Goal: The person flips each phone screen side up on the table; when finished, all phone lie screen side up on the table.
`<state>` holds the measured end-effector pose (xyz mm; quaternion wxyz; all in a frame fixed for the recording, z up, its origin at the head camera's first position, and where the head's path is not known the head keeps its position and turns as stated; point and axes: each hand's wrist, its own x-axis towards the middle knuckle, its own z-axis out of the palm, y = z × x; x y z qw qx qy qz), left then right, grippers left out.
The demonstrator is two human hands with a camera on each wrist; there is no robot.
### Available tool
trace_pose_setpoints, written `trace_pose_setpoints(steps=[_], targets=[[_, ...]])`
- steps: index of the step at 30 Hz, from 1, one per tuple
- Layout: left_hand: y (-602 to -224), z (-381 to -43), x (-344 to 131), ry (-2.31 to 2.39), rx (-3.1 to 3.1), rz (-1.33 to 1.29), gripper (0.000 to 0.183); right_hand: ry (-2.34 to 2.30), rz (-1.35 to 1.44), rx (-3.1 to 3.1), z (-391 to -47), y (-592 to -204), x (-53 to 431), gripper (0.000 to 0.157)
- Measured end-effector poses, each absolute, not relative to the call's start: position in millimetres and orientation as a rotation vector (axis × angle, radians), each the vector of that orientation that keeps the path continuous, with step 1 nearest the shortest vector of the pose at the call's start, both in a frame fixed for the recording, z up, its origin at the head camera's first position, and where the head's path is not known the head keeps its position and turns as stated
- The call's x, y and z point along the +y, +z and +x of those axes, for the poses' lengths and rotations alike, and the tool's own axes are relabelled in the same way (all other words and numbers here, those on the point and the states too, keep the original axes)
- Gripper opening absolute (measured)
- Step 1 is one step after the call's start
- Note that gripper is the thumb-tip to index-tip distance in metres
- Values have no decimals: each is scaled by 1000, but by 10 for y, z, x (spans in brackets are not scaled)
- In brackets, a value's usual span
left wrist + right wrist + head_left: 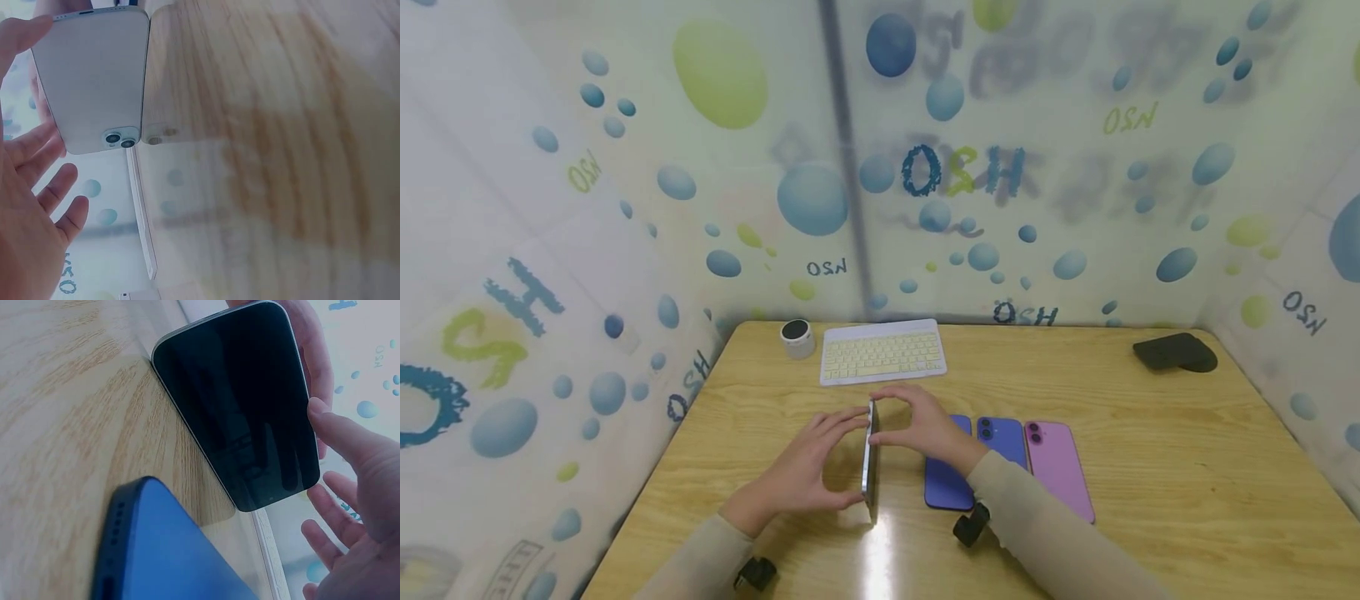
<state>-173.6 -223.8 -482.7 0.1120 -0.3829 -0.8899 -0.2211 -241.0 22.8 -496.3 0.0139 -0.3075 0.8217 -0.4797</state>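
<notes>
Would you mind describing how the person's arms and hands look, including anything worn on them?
The left sleeve and right sleeve are plain, light beige and long, ending near the wrists. A small, blocky black device sits near each cuff: the left device and the right device. The left hand and right hand wear no gloves.

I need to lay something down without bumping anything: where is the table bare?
The widest patch of table lies right of the pink phone, nearer than the black items. Another runs between keyboard and black items; a smaller one left of the left hand. Crowded: mid-table, where that and the right hand hold the upright phone beside the blue phones.
</notes>
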Motion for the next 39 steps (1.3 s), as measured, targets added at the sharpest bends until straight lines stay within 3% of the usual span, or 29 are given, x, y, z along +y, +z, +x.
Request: trace_pose_setpoints(steps=[11, 23, 39], targets=[[-4796, -1694, -2300, -626, -2628, -1081, 99, -1396, -1001, 2511, -2457, -4977, 245, 68], [-4867, -1683, -2422, -639, -2659, -976, 95, -1136, -997, 2608, -2506, -5047, 241, 85], [-4877, -1764, -2454, -480, -2854, -929, 96, -1007, -993, 2568, -2568, -5030, 300, 82]])
